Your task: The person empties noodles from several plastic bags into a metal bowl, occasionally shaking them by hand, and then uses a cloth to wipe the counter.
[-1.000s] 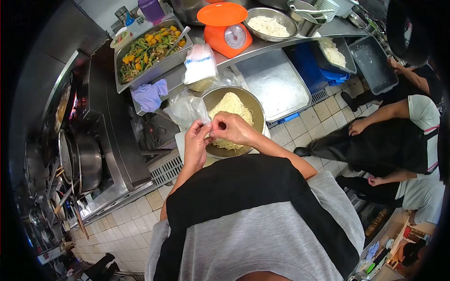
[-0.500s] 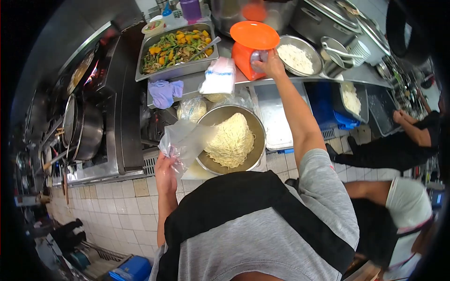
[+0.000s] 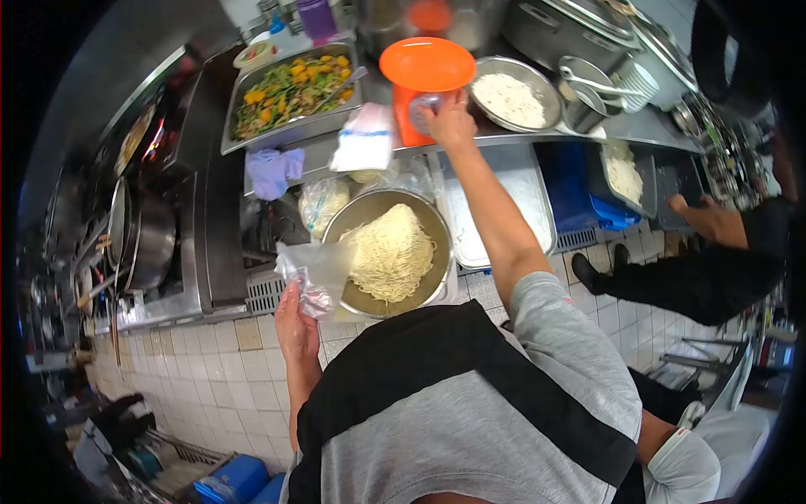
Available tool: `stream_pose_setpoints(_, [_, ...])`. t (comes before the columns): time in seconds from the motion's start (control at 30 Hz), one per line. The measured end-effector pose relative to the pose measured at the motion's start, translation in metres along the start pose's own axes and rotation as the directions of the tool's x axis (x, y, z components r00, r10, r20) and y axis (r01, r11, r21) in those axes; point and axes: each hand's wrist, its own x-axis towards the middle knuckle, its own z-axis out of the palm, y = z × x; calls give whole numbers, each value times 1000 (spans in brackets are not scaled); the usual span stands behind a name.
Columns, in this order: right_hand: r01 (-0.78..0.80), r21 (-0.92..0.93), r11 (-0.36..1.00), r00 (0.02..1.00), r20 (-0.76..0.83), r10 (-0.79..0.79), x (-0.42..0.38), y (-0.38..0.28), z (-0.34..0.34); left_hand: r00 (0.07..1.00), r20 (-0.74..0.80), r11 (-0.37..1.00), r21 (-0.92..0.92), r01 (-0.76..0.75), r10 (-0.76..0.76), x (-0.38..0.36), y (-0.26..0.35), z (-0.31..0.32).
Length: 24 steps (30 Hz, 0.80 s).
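My left hand (image 3: 297, 329) is closed on a clear plastic bag (image 3: 315, 277), held at the left rim of a large steel bowl (image 3: 445, 252). A tall heap of pale noodles (image 3: 392, 256) fills the middle of that bowl. Stretched forward, my right hand (image 3: 453, 126) grips the front right of an orange kitchen scale (image 3: 411, 126), beside its round dial. The scale's orange pan (image 3: 426, 64) carries nothing. White folded plastic bags (image 3: 365, 139) lie just left of the scale.
A steel tray of cooked vegetables (image 3: 294, 92) and a purple cloth (image 3: 273, 172) are at the left. To the right stand a bowl of white food (image 3: 510, 99) and a metal tray (image 3: 495, 202). Pots (image 3: 151, 239) sit on the stove. A co-worker (image 3: 705, 252) stands at the far right.
My view has shifted, so the counter sits further left in it. Both hands keep their holds. The person at the lower right has moved, and the far-right co-worker's arms have shifted.
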Motion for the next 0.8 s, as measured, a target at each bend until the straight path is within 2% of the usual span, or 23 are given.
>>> stream_pose_setpoints(0.03, [38, 103, 994, 996, -79, -30, -10, 6, 3, 998, -9, 997, 51, -63, 63, -1, -2, 3])
stream_pose_setpoints(0.07, [153, 152, 977, 982, -133, -133, -24, 11, 7, 992, -3, 987, 100, -122, 123, -1, -5, 9])
stream_pose_setpoints(0.1, [267, 184, 946, 954, -189, -232, -44, 14, 8, 995, 40, 989, 108, -100, 96, -1, -8, 18])
stream_pose_setpoints(0.13, [6, 454, 891, 970, 213, -115, -79, -6, -35, 994, 63, 975, 198, -105, 94, -2, -11, 26])
stream_pose_setpoints(0.17, [315, 461, 830, 917, 76, -391, -107, -1, -21, 992, 83, 951, 285, -115, 95, -3, -14, 34])
stream_pose_setpoints(0.2, [223, 636, 739, 850, 243, -466, -137, -2, -14, 984, 169, 942, 318, -104, 52, -4, -16, 43])
stream_pose_setpoints(0.23, [201, 695, 690, 775, 319, -546, -161, -8, -28, 981, 192, 940, 327, -94, 31, -2, -21, 51])
stream_pose_setpoints(0.3, [-16, 861, 509, 701, 373, -608, -195, -12, -35, 964, 264, 892, 441, -101, -22, 0, -29, 62])
stream_pose_setpoints(0.33, [-19, 858, 513, 715, 371, -593, -200, -6, -30, 954, 299, 861, 491, -131, -26, 3, -32, 64])
stream_pose_setpoints(0.4, [82, 837, 541, 636, 374, -675, -204, 6, -22, 949, 313, 837, 529, -143, -35, 5, -35, 71])
stream_pose_setpoints(0.43, [80, 835, 544, 648, 371, -665, -203, 11, -25, 949, 314, 814, 559, -158, -32, 7, -36, 73])
stream_pose_setpoints(0.5, [183, 759, 624, 820, 232, -523, -199, 19, -35, 936, 345, 780, 603, -166, -68, 12, -43, 71])
stream_pose_setpoints(0.53, [175, 777, 605, 860, 178, -478, -197, 20, -44, 939, 326, 799, 591, -111, -111, 12, -46, 71])
stream_pose_setpoints(0.6, [226, 732, 643, 833, 197, -517, -197, 27, -50, 938, 310, 814, 578, -56, -155, 11, -50, 76])
stream_pose_setpoints(0.67, [276, 683, 676, 804, 221, -552, -198, 30, -54, 968, 249, 854, 511, -96, -40, 7, -54, 85])
stream_pose_setpoints(0.7, [296, 647, 703, 801, 232, -551, -201, 29, -57, 967, 251, 853, 513, -95, -43, 3, -55, 92])
stream_pose_setpoints(0.77, [317, 610, 726, 797, 243, -553, -206, 26, -61, 961, 273, 918, 391, -75, -38, -4, -53, 103])
stream_pose_setpoints(0.8, [376, 544, 750, 789, 237, -567, -207, 24, -64, 961, 273, 918, 390, -77, -36, -1, -57, 100])
